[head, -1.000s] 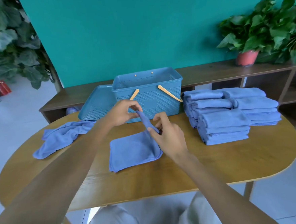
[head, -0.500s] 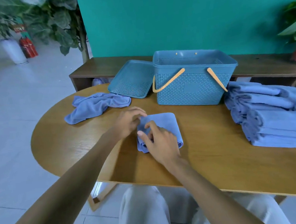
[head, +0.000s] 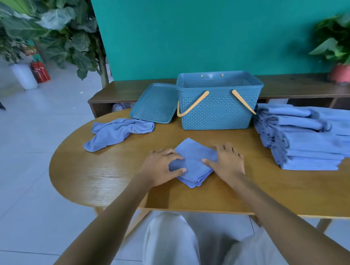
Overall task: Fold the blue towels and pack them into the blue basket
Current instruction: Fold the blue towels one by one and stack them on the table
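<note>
A: Where do we stand with the folded towel (head: 194, 160)?

B: It lies as a small square, turned like a diamond, on the table (head: 115, 173) in front of the blue basket (head: 220, 110). We have a hand on each side of it. The left hand (head: 162, 168) sits on its left corner, thumb on top of the cloth and fingers bent over the edge, which reads to us as a light grip.

A: And the right hand (head: 228, 161)?

B: It rests flat on the right corner with the fingers spread and fairly straight, so it is pressing, not grasping. We think both hands are there to keep the layers from springing apart and to square the stack, whose loose edges show at the near corner.

A: Is anything in the basket?

B: We cannot tell; the rim hides the floor of it. Its lid (head: 154, 104) leans against its left side, out of the way, and the handles hang down in front, so the top is open for packing. The folded stacks (head: 307, 137) wait just to its right.

A: What remains?

B: One crumpled towel (head: 116, 132) at the left, near the lid, looks unfolded.
</note>
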